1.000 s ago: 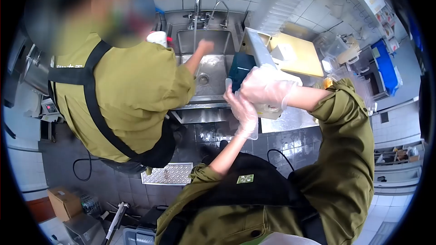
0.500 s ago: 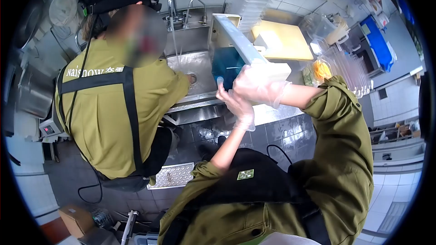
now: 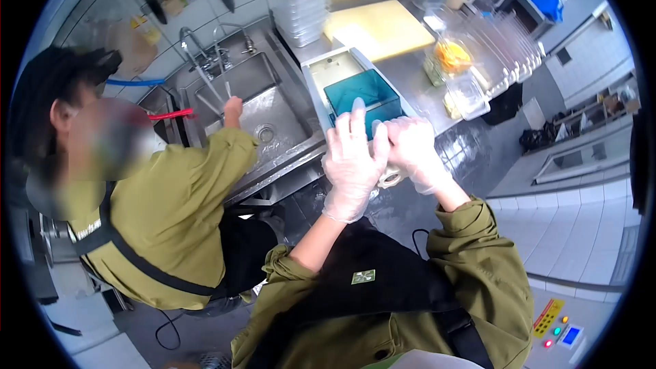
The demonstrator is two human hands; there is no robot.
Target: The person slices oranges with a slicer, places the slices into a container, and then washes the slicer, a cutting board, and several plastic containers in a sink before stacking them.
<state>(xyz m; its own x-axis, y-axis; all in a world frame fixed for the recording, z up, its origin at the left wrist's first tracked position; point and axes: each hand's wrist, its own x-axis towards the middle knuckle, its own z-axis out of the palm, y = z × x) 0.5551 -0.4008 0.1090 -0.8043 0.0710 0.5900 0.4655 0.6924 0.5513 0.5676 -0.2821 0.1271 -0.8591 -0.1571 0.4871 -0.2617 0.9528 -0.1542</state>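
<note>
In front of me is a long white frame [image 3: 324,61] with a see-through teal plastic box [image 3: 362,90] set in it. My right hand [image 3: 410,147], in a clear glove, has its fingers curled over the frame's near right end. My left hand [image 3: 352,164], also gloved, lies at the near left side with its fingers stretched toward the teal box and its thumb beside my right hand. A round white knob-like part [image 3: 390,178] shows below my hands. The frame's near end is mostly hidden behind them.
At my left a co-worker [image 3: 164,225] reaches a hand [image 3: 234,108] into the steel sink [image 3: 280,106]. Stacked clear containers [image 3: 301,0] stand behind the frame. A yellow cutting board [image 3: 379,27] and tubs of cut food [image 3: 453,58] are on the counter to the right.
The frame has tipped from a steep tilt to a flatter pose, showing its inside. My view has turned right. The co-worker's hand has risen from the sink bottom toward the tap.
</note>
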